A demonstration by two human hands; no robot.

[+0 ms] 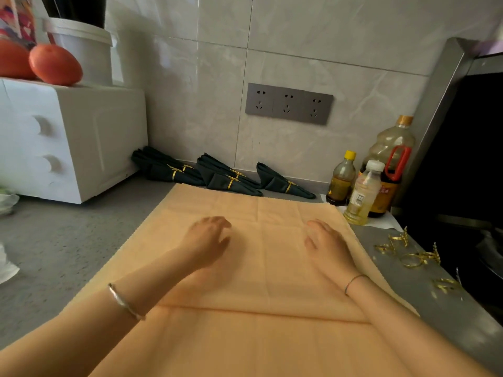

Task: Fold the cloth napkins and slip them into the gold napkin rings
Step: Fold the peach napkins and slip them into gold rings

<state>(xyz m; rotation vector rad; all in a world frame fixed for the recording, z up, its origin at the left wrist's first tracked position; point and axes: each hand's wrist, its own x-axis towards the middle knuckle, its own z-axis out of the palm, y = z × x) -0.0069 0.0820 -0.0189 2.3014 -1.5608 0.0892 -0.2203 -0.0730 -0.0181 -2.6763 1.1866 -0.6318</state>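
Resting on the creased peach napkin (258,336), left hand (209,240) and right hand (326,247) grasp nothing.

Open counter (68,240) left of the cloth (266,268); back edge blocked by ringed napkins (231,178) along the wall (217,77), box (68,140) back-left, bottles (367,183) back-right, loose rings (408,254) on the narrow right strip.

Matt peach cloth napkin (272,257) (creased), shiny gold metal rings (408,255), speckled grey matt counter (68,240), glossy wall tiles (313,44)
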